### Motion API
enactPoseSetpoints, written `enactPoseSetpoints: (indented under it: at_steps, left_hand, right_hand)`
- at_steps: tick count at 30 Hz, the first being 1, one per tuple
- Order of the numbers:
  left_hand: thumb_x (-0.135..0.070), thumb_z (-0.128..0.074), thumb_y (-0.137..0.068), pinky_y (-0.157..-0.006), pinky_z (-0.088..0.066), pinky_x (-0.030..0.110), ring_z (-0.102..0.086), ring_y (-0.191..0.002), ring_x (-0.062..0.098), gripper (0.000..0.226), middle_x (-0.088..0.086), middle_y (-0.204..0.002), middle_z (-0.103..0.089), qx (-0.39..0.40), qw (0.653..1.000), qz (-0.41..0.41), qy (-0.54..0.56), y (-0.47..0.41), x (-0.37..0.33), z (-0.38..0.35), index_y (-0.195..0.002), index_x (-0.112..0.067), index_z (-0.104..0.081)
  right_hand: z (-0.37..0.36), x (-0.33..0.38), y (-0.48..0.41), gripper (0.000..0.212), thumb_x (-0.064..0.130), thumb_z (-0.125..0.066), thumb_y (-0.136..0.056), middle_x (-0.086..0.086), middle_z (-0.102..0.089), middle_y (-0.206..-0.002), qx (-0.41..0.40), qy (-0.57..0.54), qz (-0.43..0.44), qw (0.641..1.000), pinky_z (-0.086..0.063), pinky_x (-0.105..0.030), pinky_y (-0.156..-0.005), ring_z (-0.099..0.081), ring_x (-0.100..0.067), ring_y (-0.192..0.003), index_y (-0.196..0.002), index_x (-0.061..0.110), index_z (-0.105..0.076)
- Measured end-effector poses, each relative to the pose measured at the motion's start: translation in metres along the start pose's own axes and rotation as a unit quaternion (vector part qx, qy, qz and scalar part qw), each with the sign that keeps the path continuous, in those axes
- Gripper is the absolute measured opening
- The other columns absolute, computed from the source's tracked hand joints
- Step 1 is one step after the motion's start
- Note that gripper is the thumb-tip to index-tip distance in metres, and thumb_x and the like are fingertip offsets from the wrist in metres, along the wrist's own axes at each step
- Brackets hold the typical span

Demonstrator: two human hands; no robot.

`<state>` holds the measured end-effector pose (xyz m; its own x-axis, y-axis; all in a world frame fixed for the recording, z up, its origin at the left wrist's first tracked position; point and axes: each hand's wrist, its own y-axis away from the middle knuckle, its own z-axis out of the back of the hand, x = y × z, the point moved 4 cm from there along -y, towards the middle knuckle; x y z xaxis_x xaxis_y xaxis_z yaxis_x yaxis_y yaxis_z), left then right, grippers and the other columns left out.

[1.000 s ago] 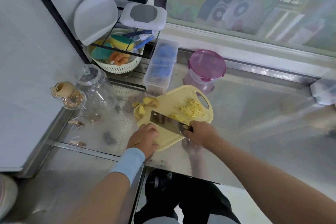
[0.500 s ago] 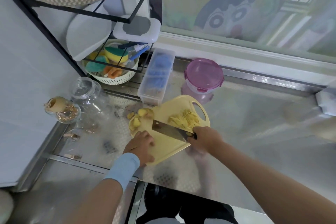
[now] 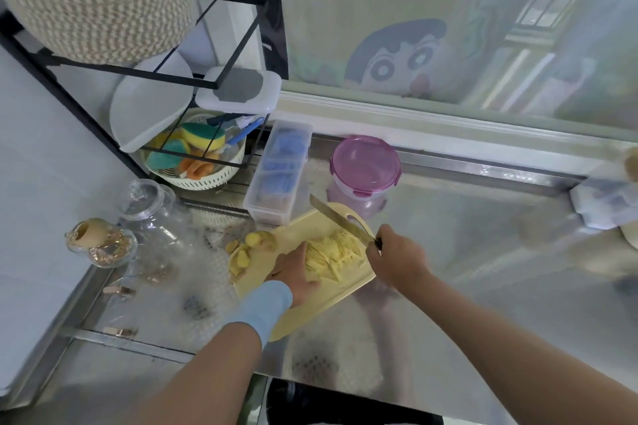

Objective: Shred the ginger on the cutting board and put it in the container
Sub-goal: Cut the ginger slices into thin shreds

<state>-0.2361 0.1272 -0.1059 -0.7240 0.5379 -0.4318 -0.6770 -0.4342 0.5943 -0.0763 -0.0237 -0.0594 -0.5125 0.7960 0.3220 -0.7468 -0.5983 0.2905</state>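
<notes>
Your left hand (image 3: 295, 274) lay flat on the yellow cutting board (image 3: 324, 304), fingers fairly straight and holding nothing, their tips against the left edge of the shredded ginger (image 3: 333, 254). The shreds sat in a loose heap on the middle of the board, between your two hands. Unshredded ginger pieces (image 3: 257, 242) lay at the board's far-left corner, apart from the heap. Your right hand (image 3: 397, 257) was wrapped around the handle of a knife (image 3: 336, 219); the blade slanted away to the far left, over the board's far end near its handle hole. The round container with a pink lid (image 3: 364, 166) stood lidded on the bench (image 3: 483, 252) just behind the board, beside a clear oblong box (image 3: 281, 169). A glass jar (image 3: 148, 203) stood to the left.
</notes>
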Motion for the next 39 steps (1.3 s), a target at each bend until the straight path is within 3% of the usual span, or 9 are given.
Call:
enactPoseSetpoints:
  at_steps: [8,11,14,18,23,26,28,33,39]
  left_hand:
    - [-0.020,-0.043,-0.099,-0.113,-0.030,0.038,-0.025,-0.142,0.023,0.062,0.007,-0.154,-0.027,-0.101,0.995,-0.002,-0.014,-0.021,-0.022,0.012,-0.154,-0.024,-0.013]
    - [-0.019,-0.039,-0.101,-0.118,-0.020,0.036,-0.011,-0.147,0.021,0.060,0.003,-0.160,-0.013,-0.098,0.994,-0.026,-0.033,-0.049,-0.038,0.019,-0.155,-0.018,-0.011]
    - [-0.017,-0.037,-0.102,-0.119,-0.009,0.035,0.001,-0.149,0.023,0.065,0.004,-0.163,0.005,-0.079,0.995,0.022,-0.060,-0.078,-0.046,0.021,-0.155,-0.015,0.001]
    - [-0.018,-0.042,-0.099,-0.119,-0.013,0.034,-0.006,-0.147,0.024,0.066,0.005,-0.161,-0.006,-0.094,0.992,0.058,-0.061,-0.087,-0.050,0.018,-0.154,-0.012,-0.006]
    - [-0.013,-0.040,-0.098,-0.118,-0.020,0.037,-0.007,-0.148,0.020,0.069,-0.001,-0.161,-0.005,-0.062,0.998,0.024,-0.016,-0.074,-0.060,0.000,-0.155,-0.022,-0.004]
    - [-0.007,-0.036,-0.097,-0.109,-0.036,0.040,-0.030,-0.141,0.022,0.074,-0.005,-0.161,-0.010,-0.046,0.996,0.028,0.069,-0.058,-0.056,-0.011,-0.154,-0.038,0.000]
    - [-0.006,-0.034,-0.098,-0.104,-0.039,0.037,-0.038,-0.137,0.022,0.072,-0.006,-0.158,-0.020,-0.081,0.992,0.028,0.096,-0.047,-0.047,-0.010,-0.152,-0.042,-0.003]
    - [-0.011,-0.038,-0.099,-0.115,-0.030,0.037,-0.030,-0.141,0.017,0.058,-0.003,-0.154,-0.032,-0.166,0.981,-0.040,0.088,-0.029,-0.028,0.003,-0.151,-0.032,-0.025]
    - [-0.018,-0.045,-0.097,-0.117,-0.023,0.036,-0.018,-0.145,0.014,0.057,-0.007,-0.157,-0.025,-0.055,0.997,-0.058,0.003,-0.023,-0.013,-0.009,-0.151,-0.029,-0.028]
  right_hand:
    - [0.000,-0.022,-0.014,0.018,0.034,-0.048,-0.098,-0.002,-0.066,-0.099,-0.016,0.022,0.033,0.999,-0.048,-0.036,-0.075,-0.065,-0.028,-0.092,-0.104,0.017,-0.047]
    - [-0.007,-0.038,-0.016,0.017,0.035,-0.049,-0.098,-0.001,-0.065,-0.096,-0.018,-0.001,0.009,1.000,-0.042,-0.035,-0.072,-0.065,-0.027,-0.093,-0.100,0.018,-0.045]
    - [-0.008,-0.053,-0.016,0.019,0.037,-0.046,-0.100,0.002,-0.057,-0.089,-0.007,-0.038,-0.017,0.999,-0.039,-0.036,-0.073,-0.061,-0.029,-0.093,-0.098,0.018,-0.043]
    - [-0.007,-0.072,-0.016,0.015,0.031,-0.045,-0.100,0.003,-0.049,-0.089,0.000,-0.029,-0.026,0.999,-0.037,-0.036,-0.074,-0.061,-0.030,-0.096,-0.096,0.020,-0.036]
    - [-0.007,-0.084,-0.010,0.012,0.031,-0.044,-0.100,0.002,-0.053,-0.093,0.008,-0.032,-0.029,0.999,-0.036,-0.035,-0.074,-0.060,-0.029,-0.097,-0.099,0.020,-0.039]
    - [-0.007,-0.081,-0.002,0.018,0.035,-0.044,-0.101,-0.002,-0.060,-0.099,0.005,-0.012,-0.010,1.000,-0.040,-0.034,-0.077,-0.061,-0.027,-0.096,-0.105,0.017,-0.047]
    - [-0.010,-0.077,0.001,0.023,0.037,-0.044,-0.101,-0.001,-0.060,-0.100,0.006,-0.007,0.009,1.000,-0.039,-0.034,-0.077,-0.059,-0.026,-0.096,-0.106,0.016,-0.048]
    - [-0.033,-0.063,-0.002,0.013,0.027,-0.048,-0.100,0.000,-0.058,-0.109,0.017,-0.009,0.077,0.997,-0.039,-0.034,-0.086,-0.054,-0.025,-0.105,-0.108,0.016,-0.051]
    - [-0.057,-0.051,-0.004,0.020,0.023,-0.054,-0.100,0.000,-0.052,-0.117,0.018,0.022,0.114,0.993,-0.041,-0.034,-0.090,-0.049,-0.025,-0.109,-0.118,0.017,-0.050]
